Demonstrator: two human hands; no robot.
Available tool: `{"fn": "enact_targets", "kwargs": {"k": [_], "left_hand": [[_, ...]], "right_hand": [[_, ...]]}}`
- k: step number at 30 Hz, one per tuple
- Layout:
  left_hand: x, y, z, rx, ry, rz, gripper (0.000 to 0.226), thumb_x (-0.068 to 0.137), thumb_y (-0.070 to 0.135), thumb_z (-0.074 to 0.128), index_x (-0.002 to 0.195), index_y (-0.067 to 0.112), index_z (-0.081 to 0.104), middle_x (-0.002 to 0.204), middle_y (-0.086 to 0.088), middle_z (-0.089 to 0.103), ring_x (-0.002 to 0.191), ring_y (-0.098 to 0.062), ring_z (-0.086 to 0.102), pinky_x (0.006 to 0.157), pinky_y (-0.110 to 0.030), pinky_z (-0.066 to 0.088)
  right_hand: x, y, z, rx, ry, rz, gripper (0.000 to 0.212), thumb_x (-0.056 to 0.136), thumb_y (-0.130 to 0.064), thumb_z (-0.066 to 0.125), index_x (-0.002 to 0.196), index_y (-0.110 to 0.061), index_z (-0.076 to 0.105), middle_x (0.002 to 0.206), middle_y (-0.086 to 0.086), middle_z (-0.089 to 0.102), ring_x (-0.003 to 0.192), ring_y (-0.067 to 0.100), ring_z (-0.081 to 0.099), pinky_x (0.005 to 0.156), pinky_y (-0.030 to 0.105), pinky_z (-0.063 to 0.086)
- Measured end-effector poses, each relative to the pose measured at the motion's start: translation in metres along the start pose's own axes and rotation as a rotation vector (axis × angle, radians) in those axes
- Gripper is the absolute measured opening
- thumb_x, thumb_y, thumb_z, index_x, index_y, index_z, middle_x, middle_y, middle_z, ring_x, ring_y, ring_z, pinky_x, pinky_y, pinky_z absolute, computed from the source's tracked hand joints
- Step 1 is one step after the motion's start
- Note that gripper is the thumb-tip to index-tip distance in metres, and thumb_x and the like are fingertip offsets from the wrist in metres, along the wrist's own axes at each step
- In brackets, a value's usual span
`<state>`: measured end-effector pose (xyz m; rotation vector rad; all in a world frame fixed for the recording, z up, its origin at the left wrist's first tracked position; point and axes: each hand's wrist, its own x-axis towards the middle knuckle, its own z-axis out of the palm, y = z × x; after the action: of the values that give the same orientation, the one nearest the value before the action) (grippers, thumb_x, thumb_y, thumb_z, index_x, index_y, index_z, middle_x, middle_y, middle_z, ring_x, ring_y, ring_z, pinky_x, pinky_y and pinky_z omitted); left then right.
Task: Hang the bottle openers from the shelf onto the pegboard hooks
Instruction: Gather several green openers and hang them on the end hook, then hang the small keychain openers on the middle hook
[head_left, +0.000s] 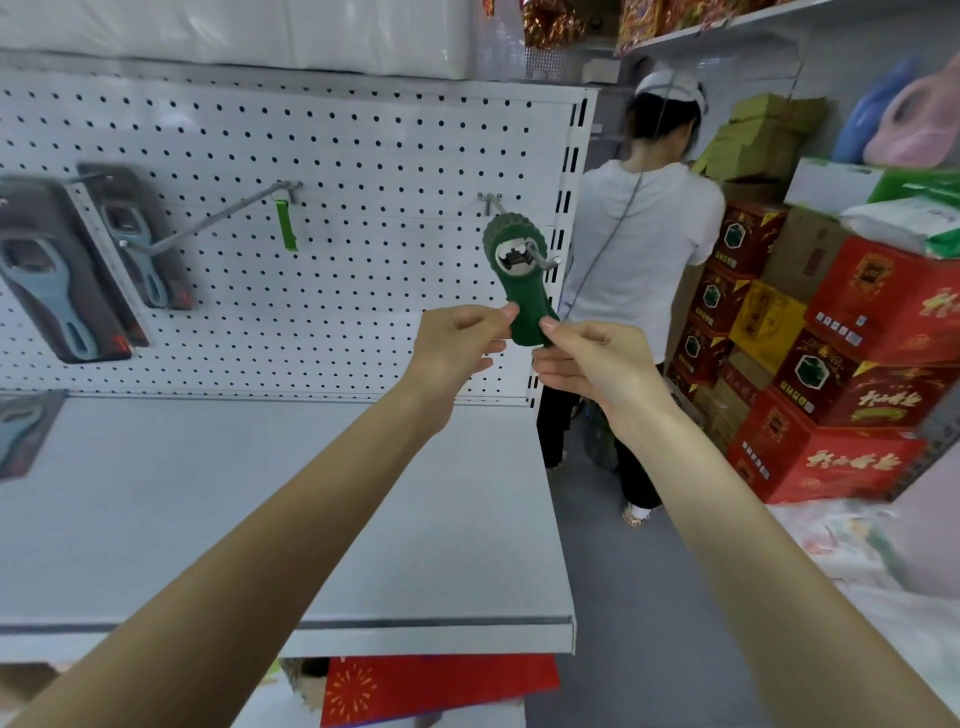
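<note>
- Two hands share one item. My left hand (457, 340) pinches the lower left edge of the dark green bottle opener (522, 296) between thumb and curled fingers. My right hand (587, 364) pinches the lower right edge the same way.
- The opener stands nearly upright in front of the pegboard (389, 156) with its round head up. The upturned tip of the rightmost hook (546, 261) shows through its metal mouth, so I judge it threaded but not yet seated.
- From here I would slide the head back along the wire toward the board. I would hold the handle square to the wire so the steel teeth in the mouth do not catch on it.
- I would let go with one hand first. The other should ease off only once the head hangs by its own weight behind the upturned tip. Releasing both at once risks a swing that carries it off the end.
- The wire sits in the board by a small bracket, so I would avoid dragging down on it.
- One carded opener (23, 436) lies at the far left of the grey shelf (311, 493), and I take it as the next piece. Other carded openers (67, 280) and a slim light-green opener (287, 226) hang on hooks further left.
</note>
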<state>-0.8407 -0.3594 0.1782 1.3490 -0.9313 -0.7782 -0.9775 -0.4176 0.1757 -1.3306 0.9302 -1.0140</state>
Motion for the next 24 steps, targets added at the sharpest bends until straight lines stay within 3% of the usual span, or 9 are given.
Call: {"fn": "enact_targets", "kwargs": {"k": [4, 8, 10, 12, 14, 18, 21, 24], "left_hand": [[-0.005, -0.005, -0.006, 0.066, -0.060, -0.026, 0.028, 0.090, 0.039, 0.062, 0.099, 0.014, 0.072, 0.098, 0.001, 0.073, 0.096, -0.013, 0.067, 0.082, -0.024, 0.054], [-0.015, -0.016, -0.018, 0.177, -0.053, -0.004, 0.029, 0.090, 0.043, 0.060, 0.101, 0.019, 0.071, 0.098, 0.006, 0.072, 0.099, -0.013, 0.066, 0.081, -0.023, 0.052], [-0.021, -0.026, -0.033, 0.483, -0.009, 0.101, 0.032, 0.088, 0.051, 0.059, 0.104, 0.025, 0.069, 0.101, 0.010, 0.071, 0.101, -0.012, 0.064, 0.083, -0.024, 0.049], [-0.029, -0.039, -0.054, 0.945, -0.006, 0.237, 0.049, 0.087, 0.060, 0.052, 0.124, 0.028, 0.060, 0.119, 0.007, 0.065, 0.112, -0.015, 0.058, 0.089, -0.030, 0.045], [-0.036, -0.052, -0.081, 1.218, -0.067, 0.323, 0.061, 0.089, 0.062, 0.045, 0.138, 0.027, 0.045, 0.137, 0.002, 0.054, 0.125, -0.020, 0.049, 0.097, -0.037, 0.041], [-0.046, -0.069, -0.152, 1.324, -0.143, 0.346, 0.065, 0.092, 0.059, 0.041, 0.148, 0.028, 0.031, 0.153, -0.002, 0.035, 0.139, -0.023, 0.034, 0.112, -0.041, 0.031], [-0.054, -0.075, -0.216, 1.406, -0.127, 0.367, 0.066, 0.091, 0.061, 0.040, 0.149, 0.030, 0.029, 0.154, -0.003, 0.033, 0.141, -0.023, 0.031, 0.115, -0.038, 0.025], [-0.062, -0.078, -0.281, 1.445, -0.116, 0.353, 0.068, 0.089, 0.064, 0.040, 0.148, 0.032, 0.029, 0.154, -0.005, 0.034, 0.140, -0.025, 0.032, 0.113, -0.038, 0.024]], "right_hand": [[-0.001, 0.002, -0.011, -0.099, 0.006, 0.013, 0.024, 0.085, -0.026, 0.072, 0.088, -0.002, 0.070, 0.079, 0.014, 0.073, 0.065, 0.020, 0.072, 0.061, 0.026, 0.059], [-0.004, 0.009, -0.019, -0.314, -0.063, 0.011, 0.024, 0.085, -0.028, 0.071, 0.090, -0.004, 0.070, 0.088, 0.017, 0.072, 0.065, 0.018, 0.071, 0.058, 0.022, 0.057], [-0.005, 0.016, -0.015, -0.461, -0.150, 0.013, 0.030, 0.085, -0.031, 0.071, 0.100, -0.005, 0.070, 0.096, 0.014, 0.072, 0.072, 0.015, 0.071, 0.063, 0.023, 0.058], [-0.003, 0.022, -0.005, -0.678, -0.261, -0.017, 0.046, 0.085, -0.039, 0.069, 0.120, -0.009, 0.064, 0.112, 0.008, 0.067, 0.090, 0.015, 0.067, 0.078, 0.027, 0.055], [-0.005, 0.028, 0.011, -0.899, -0.360, -0.054, 0.059, 0.088, -0.046, 0.062, 0.136, -0.015, 0.051, 0.130, 0.007, 0.057, 0.113, 0.019, 0.057, 0.091, 0.027, 0.044], [-0.018, 0.043, 0.059, -1.121, -0.477, -0.115, 0.064, 0.095, -0.044, 0.051, 0.150, -0.022, 0.026, 0.154, 0.007, 0.031, 0.137, 0.023, 0.036, 0.099, 0.025, 0.031], [-0.030, 0.052, 0.106, -1.295, -0.546, -0.205, 0.067, 0.097, -0.045, 0.046, 0.153, -0.028, 0.013, 0.159, 0.004, 0.020, 0.143, 0.024, 0.025, 0.114, 0.035, 0.024], [-0.048, 0.061, 0.164, -1.426, -0.502, -0.310, 0.065, 0.095, -0.054, 0.042, 0.151, -0.038, 0.012, 0.160, -0.001, 0.016, 0.144, 0.021, 0.021, 0.114, 0.040, 0.022]]}}
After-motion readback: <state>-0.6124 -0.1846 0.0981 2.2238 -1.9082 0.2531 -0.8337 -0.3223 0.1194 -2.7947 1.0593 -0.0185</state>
